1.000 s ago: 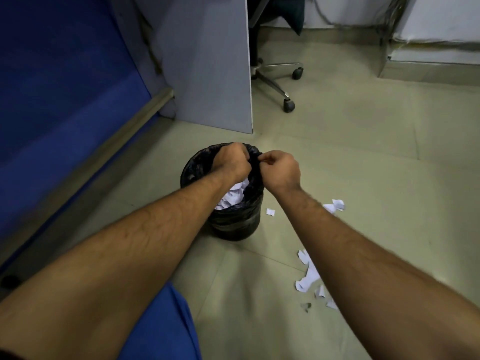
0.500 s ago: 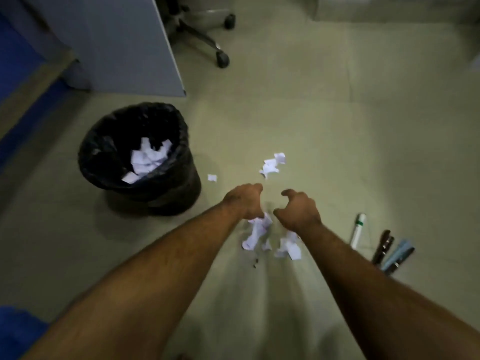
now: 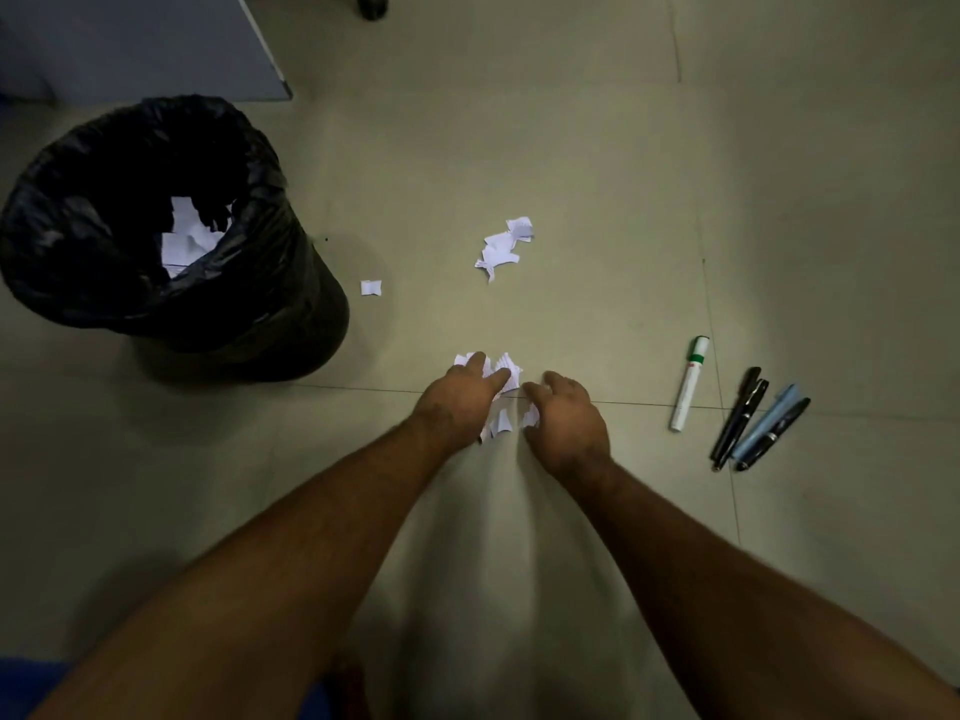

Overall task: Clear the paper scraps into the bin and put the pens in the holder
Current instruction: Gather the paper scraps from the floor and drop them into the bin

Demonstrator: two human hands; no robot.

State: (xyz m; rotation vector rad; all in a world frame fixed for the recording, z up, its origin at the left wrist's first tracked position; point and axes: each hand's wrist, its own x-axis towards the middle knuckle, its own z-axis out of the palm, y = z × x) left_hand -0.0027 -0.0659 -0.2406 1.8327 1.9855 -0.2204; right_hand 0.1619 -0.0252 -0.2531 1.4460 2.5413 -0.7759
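Both hands cup a small heap of torn white paper scraps (image 3: 501,394) on the pale tiled floor (image 3: 571,148) at frame centre: the left hand (image 3: 460,402) lies flat over the scraps, fingers spread, the right hand (image 3: 569,420) curls loosely beside them, neither closed. A second cluster of white scraps (image 3: 501,246) and one stray scrap (image 3: 371,287) lie on open floor above. The black-lined round bin (image 3: 156,226), holding paper, stands upper left. A white green-capped marker (image 3: 688,389) and dark and blue pens (image 3: 756,426) lie right, apart. Since half a second ago the hands have closed in on the heap.
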